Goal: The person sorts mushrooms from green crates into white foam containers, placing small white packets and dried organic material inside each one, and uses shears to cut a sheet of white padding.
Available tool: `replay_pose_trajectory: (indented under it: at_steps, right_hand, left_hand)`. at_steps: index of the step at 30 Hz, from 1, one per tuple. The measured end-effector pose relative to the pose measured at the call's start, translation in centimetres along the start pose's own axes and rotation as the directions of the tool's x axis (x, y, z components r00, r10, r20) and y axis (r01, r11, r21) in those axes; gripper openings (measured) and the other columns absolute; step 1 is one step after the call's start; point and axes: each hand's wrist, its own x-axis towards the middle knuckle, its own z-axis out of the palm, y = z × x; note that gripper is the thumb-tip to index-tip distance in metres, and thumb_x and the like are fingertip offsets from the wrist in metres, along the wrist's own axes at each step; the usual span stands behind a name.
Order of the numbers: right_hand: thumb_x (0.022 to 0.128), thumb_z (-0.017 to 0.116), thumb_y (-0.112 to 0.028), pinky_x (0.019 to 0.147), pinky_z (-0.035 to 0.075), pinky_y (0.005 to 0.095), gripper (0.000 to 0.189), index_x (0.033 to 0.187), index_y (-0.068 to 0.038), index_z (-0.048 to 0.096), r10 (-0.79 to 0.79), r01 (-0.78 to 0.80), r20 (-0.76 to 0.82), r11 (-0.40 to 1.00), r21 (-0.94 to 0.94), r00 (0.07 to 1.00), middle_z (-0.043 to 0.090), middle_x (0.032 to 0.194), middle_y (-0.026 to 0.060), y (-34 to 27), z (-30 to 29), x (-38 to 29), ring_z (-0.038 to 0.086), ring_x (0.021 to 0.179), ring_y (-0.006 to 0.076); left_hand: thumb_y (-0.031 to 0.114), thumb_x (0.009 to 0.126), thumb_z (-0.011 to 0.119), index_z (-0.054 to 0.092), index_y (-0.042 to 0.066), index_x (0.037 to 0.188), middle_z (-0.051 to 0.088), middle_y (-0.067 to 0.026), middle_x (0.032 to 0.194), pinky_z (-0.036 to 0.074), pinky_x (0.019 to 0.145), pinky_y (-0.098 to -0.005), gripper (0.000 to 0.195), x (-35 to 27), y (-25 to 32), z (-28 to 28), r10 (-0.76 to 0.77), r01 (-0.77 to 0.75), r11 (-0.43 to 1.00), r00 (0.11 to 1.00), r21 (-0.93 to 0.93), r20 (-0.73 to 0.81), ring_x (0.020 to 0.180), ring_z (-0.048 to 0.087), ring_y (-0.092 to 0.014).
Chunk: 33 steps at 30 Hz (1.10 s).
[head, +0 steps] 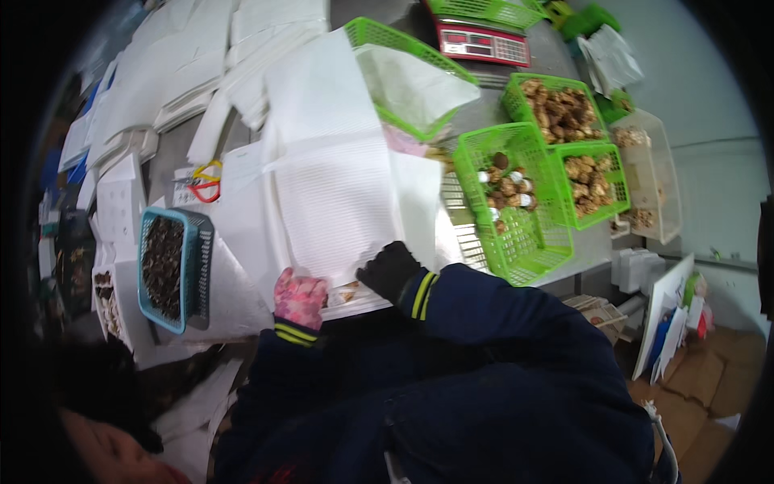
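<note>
My left hand (299, 297), in a pink patterned glove, is curled at the near left corner of a white ribbed sheet (338, 209). At its near right corner, my right hand (390, 272), in a black glove, has its fingers bent over the edge. Both fingertips are hidden. The sheet spreads away from me over a white tray or box (358, 307), whose near rim shows. Small tan and brown pieces (348, 294) are visible between my hands, under the sheet's near edge; most of the contents are covered.
Left are a blue basket (196, 266) of dark pieces and red-and-yellow-handled scissors (207, 181). Right, a green basket (526, 248) holds banded mushrooms (511, 187), beside mushroom-filled baskets (589, 181). A red scale (484, 45) stands behind. Another person's head (115, 435) is close at lower left.
</note>
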Motion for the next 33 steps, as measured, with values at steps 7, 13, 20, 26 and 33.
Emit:
replay_pose_trajectory:
  at_steps: [7,13,20,26,33]
  right_hand:
    - [0.079,0.053,-0.019,0.075,0.042,0.038,0.013,0.087,-0.014,0.062,-0.004,-0.001,0.079,0.998,0.06,0.997,0.062,0.079,0.0027,0.3,-2.1,-0.3,0.06,0.079,0.0201]
    - [0.079,0.052,-0.012,0.071,0.049,0.0413,0.021,0.093,-0.011,0.067,0.77,-0.602,-0.197,0.608,0.517,0.607,0.065,0.081,0.0126,11.2,-7.0,-7.5,0.062,0.077,0.0292]
    - [0.083,0.051,-0.042,0.079,0.049,0.0406,0.04,0.104,-0.011,0.064,0.713,-0.744,0.224,0.659,0.107,0.664,0.064,0.097,0.0158,22.9,-0.5,-11.6,0.061,0.09,0.033]
    - [0.066,0.072,-0.031,0.079,0.05,0.0353,0.037,0.098,-0.012,0.068,0.721,-0.788,0.318,0.564,0.247,0.616,0.066,0.091,0.0112,24.0,-1.3,-15.5,0.063,0.085,0.0258]
    - [0.073,0.074,-0.017,0.071,0.05,0.0275,0.03,0.097,-0.001,0.065,0.848,-0.547,0.022,0.322,0.773,0.53,0.066,0.084,0.0068,17.5,-12.8,-14.1,0.061,0.078,0.0143]
  left_hand:
    - [0.017,0.077,0.059,0.064,0.012,0.095,0.062,-0.0036,0.084,0.025,0.106,-0.0468,0.019,0.5,0.2,-0.3,-0.077,0.067,0.995,0.988,0.073,0.134,0.088,0.059,-0.021]
    - [0.016,0.081,0.057,0.059,0.009,0.11,0.063,-0.0067,0.092,0.023,0.106,-0.0482,0.03,-0.1,-0.4,-0.4,-0.121,0.113,0.99,0.988,0.084,0.1,0.092,0.06,-0.022]
    - [0.01,0.081,0.056,0.059,0.012,0.111,0.063,-0.0061,0.094,0.03,0.103,-0.0417,0.03,1.1,-1.5,-0.9,-0.127,0.127,0.991,0.992,0.036,-0.002,0.093,0.059,-0.02]
    - [0.008,0.08,0.058,0.059,0.012,0.11,0.064,-0.0046,0.096,0.034,0.101,-0.0401,0.031,1.4,-1.9,-1.1,-0.096,0.097,0.995,0.991,0.0,-0.091,0.093,0.059,-0.02]
    - [0.006,0.078,0.061,0.061,0.009,0.109,0.062,-0.0109,0.098,0.041,0.091,-0.038,0.031,1.0,-1.6,-1.8,-0.25,0.202,0.956,0.94,-0.212,-0.231,0.094,0.057,-0.029]
